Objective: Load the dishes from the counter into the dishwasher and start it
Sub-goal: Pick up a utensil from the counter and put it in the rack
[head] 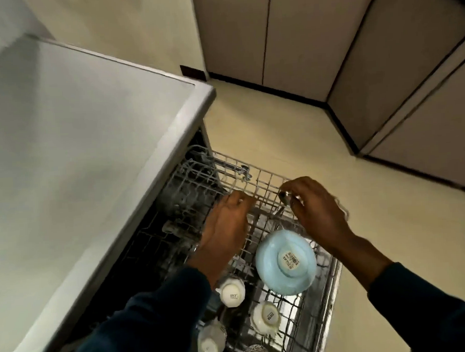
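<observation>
- A wire dish rack [267, 184] is seen pulled out from under a grey counter [84, 146], over a cream floor [291, 135].
- The left hand [223, 224] is laid on the rack's wires, knuckles up; its fingertips are curled down among the wires near the far edge. Whether a wire is actually gripped cannot be told.
- The right hand [314, 209] is held over the rack's far right corner, fingers curled, with a small dark, shiny object [285, 196] pinched at the fingertips; the object is too small and blurred to be named.
- Both forearms are covered by dark blue sleeves [142, 323].
- A pale blue bowl [284, 262] is set upside down in the rack, between the two wrists, a label visible on its base.
- White cups [232, 294] are stood upside down in the rack's near part, just beside the bowl; printed marks are seen on two bases.
- Glassware is dimly seen in the shaded part of the rack under the counter edge.
- Beige cabinet doors [267, 34] are seen beyond the floor.
</observation>
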